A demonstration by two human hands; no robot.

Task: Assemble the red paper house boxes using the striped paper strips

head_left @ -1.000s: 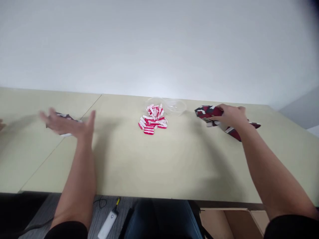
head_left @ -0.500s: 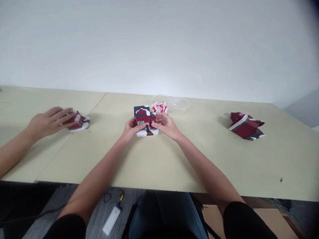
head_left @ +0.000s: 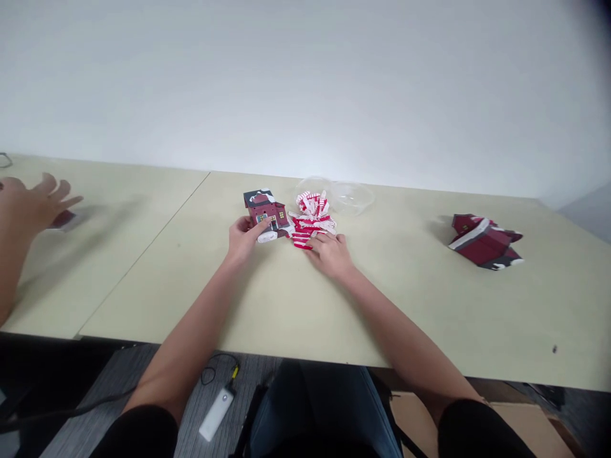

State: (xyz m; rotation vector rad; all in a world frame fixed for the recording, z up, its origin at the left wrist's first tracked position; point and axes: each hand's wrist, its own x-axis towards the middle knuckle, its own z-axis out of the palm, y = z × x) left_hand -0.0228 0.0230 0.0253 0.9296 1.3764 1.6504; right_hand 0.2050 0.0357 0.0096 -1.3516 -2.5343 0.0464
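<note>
My left hand [head_left: 244,238] is closed around the left side of a small dark-red model house [head_left: 267,215], its thumb across the front. The house has a dark roof with white snow patches, painted windows and a white base, and tilts slightly. Just right of it lies a heap of red-and-white striped pieces [head_left: 312,219]. My right hand [head_left: 330,254] has its fingers curled on the near edge of this striped heap. Its fingertips are partly hidden.
Behind the heap are clear plastic bowls or lids [head_left: 353,197]. Another dark-red house [head_left: 487,243] lies tipped over at right. At far left, another person's hand [head_left: 28,203] is over a dark-red item [head_left: 62,219]. A small dark speck [head_left: 554,349] is near the table's right front.
My right hand has let go of the house and moved to the striped pieces. The house has shifted left and tilted, uncovering the heap. The other person's hand and item have moved left.
</note>
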